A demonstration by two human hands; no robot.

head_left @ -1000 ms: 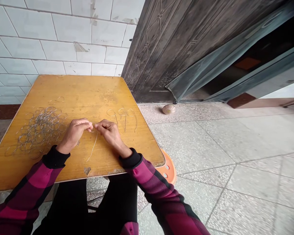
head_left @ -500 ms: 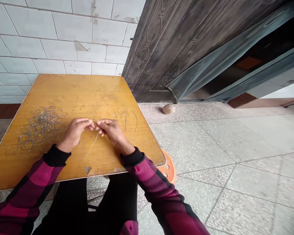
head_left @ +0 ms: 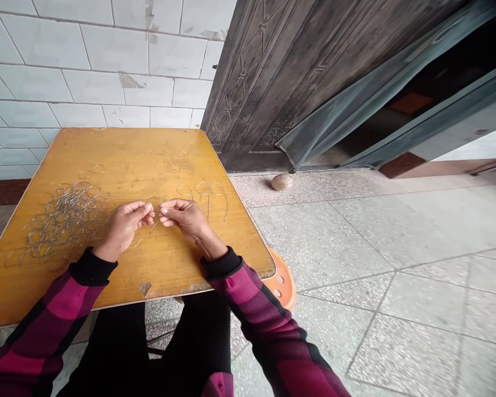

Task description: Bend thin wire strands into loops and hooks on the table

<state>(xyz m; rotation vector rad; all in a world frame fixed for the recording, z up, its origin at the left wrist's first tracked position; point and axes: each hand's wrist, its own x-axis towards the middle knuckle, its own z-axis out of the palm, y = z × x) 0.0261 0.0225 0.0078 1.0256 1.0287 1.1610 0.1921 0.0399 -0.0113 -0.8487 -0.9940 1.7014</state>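
Both my hands sit at the middle of the yellow wooden tabletop (head_left: 128, 157), fingertips almost meeting. My left hand (head_left: 124, 226) and my right hand (head_left: 184, 216) pinch a thin silver wire (head_left: 152, 199) between them. It bends into a small arc above my fingers, and its tail drops toward the lower left. Left of my left hand lies a tangled heap of wire rings (head_left: 64, 226). Beyond my right hand lie several looped wire pieces (head_left: 204, 193). Part of the wire is hidden by my fingers.
An orange plastic stool (head_left: 281, 284) shows below the table's right corner. Behind the table rise a chipped white tile wall (head_left: 78, 66) and a dark embossed metal door (head_left: 273, 82). A small round stone (head_left: 281, 182) lies on the speckled floor.
The wire now bends into a small arc above my fingertips, and its long tail looks shorter. My hands have come slightly closer together.
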